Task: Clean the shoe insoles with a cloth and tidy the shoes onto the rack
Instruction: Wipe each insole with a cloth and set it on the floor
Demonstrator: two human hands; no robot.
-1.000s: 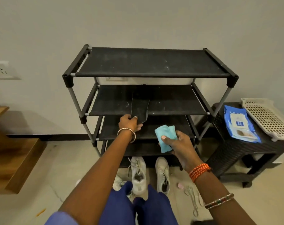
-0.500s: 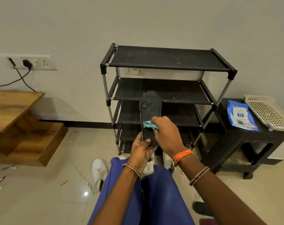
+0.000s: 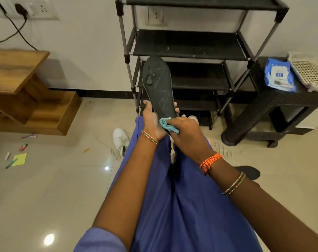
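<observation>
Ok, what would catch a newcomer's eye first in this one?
The dark insole held up at centre in front of the black rack, gripped by the left hand while the right hand presses a teal cloth to its heel end. A white shoe lies on the floor, lower left of it.

The black metal shoe rack (image 3: 189, 46) is cut off at twelve o'clock. The right hand (image 3: 186, 132) hides the dark grey insole's (image 3: 159, 84) heel and most of the crumpled teal cloth (image 3: 168, 125). The blue wipes packet's (image 3: 280, 75) print is too small to read.
</observation>
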